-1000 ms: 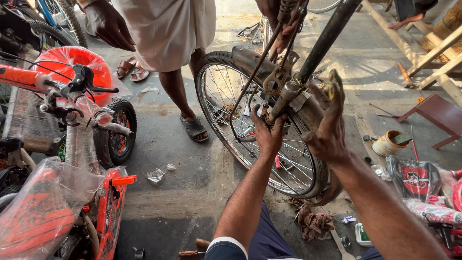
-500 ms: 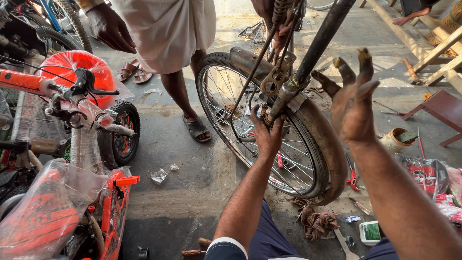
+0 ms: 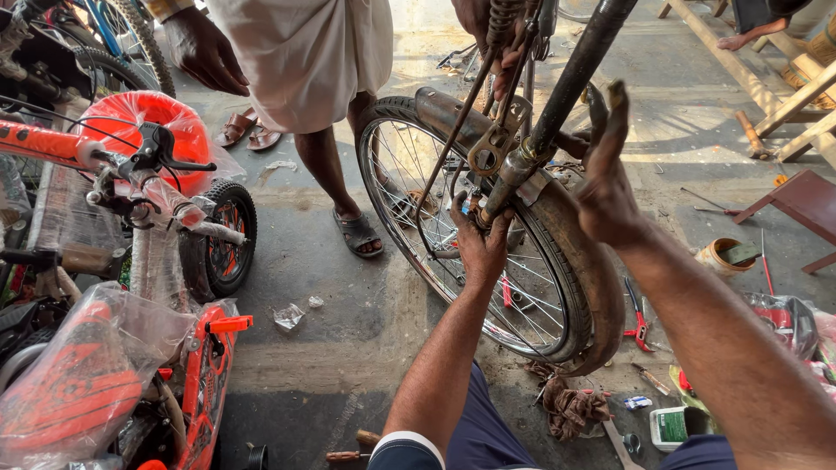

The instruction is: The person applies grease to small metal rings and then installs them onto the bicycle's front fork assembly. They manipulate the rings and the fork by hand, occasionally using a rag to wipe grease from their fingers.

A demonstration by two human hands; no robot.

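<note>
An old bicycle's rear wheel point(image 3: 540, 296) with a rusty brown mudguard point(image 3: 589, 287) stands in front of me. My left hand point(image 3: 480, 244) grips the axle end where the dark frame stay point(image 3: 566, 96) meets the hub. My right hand point(image 3: 607, 178), greasy, is raised beside the mudguard with fingers spread and nothing in it. Another person's hand point(image 3: 501, 52) holds the saddle spring and frame at the top.
A person in a white wrap and sandals point(image 3: 300, 78) stands behind the wheel. Orange children's bicycles point(image 3: 148, 200) wrapped in plastic crowd the left. Red pliers point(image 3: 638, 318), a rag point(image 3: 570, 409), a small tin point(image 3: 723, 255) and wooden furniture point(image 3: 792, 204) lie at the right.
My right hand has lifted off the mudguard and opened, moving up and to the right. My left hand has stayed at the axle.
</note>
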